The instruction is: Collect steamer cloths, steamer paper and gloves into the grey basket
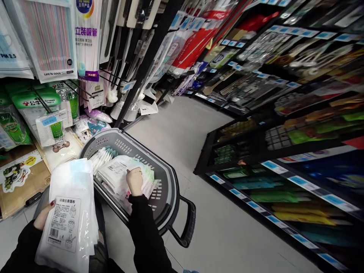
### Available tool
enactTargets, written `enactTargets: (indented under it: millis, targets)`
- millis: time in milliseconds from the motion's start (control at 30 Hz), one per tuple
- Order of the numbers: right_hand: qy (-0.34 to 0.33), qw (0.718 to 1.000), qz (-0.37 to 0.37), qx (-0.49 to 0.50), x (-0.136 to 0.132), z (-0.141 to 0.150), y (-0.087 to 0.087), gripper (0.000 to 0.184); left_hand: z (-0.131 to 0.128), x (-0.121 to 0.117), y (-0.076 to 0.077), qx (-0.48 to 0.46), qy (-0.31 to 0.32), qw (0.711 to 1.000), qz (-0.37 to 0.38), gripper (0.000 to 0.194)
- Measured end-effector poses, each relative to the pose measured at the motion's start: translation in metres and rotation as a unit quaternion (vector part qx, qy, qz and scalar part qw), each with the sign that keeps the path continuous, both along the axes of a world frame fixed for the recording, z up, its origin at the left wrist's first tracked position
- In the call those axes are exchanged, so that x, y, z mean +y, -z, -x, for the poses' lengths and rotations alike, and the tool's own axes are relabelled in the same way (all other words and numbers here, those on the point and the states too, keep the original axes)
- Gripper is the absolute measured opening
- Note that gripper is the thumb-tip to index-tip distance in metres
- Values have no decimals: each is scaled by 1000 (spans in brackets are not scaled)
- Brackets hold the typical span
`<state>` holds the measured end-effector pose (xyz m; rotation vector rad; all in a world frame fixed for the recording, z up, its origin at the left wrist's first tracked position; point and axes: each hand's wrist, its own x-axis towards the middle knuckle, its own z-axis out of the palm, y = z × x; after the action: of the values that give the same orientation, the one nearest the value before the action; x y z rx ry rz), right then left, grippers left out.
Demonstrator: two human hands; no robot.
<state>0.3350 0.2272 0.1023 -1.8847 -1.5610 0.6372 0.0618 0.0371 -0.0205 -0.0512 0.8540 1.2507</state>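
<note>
My left hand (43, 217) grips a stack of white plastic packets (69, 216) with a printed label, held upright at the lower left. Only the thumb and part of the palm show behind the stack. My right hand (134, 181) reaches into a grey shopping basket (167, 182) and its fingers are closed on a white packet (115, 174) lying on top of several similar packets inside. The basket sits on the floor in front of me, its black handle (187, 223) pointing toward me.
Hanging goods on pegs fill the shelving at left: straw packs (51, 38), green-labelled packets (36, 102), brown bags (19, 178). Black shelves (284, 144) of packaged goods run along the right. A grey floor aisle (182, 125) lies between them.
</note>
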Motion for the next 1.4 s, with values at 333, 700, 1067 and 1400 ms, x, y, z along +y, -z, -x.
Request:
enactTargets:
  millis: [333, 700, 1067, 1400]
  targets:
    - [-219, 967, 129, -28, -132, 90, -12, 40, -15, 5, -11, 21, -24, 999, -23, 39]
    - [-107, 975, -35, 193, -115, 62, -21, 25, -13, 6, -5, 36, -70, 996, 30, 45]
    - [-128, 815, 15, 565, -71, 16, -10, 36, -3, 3, 15, -5, -34, 999, 30, 65]
    - [-89, 573, 49, 813, -53, 35, -33, 16, -3, 7, 1, -33, -10, 998, 48, 75]
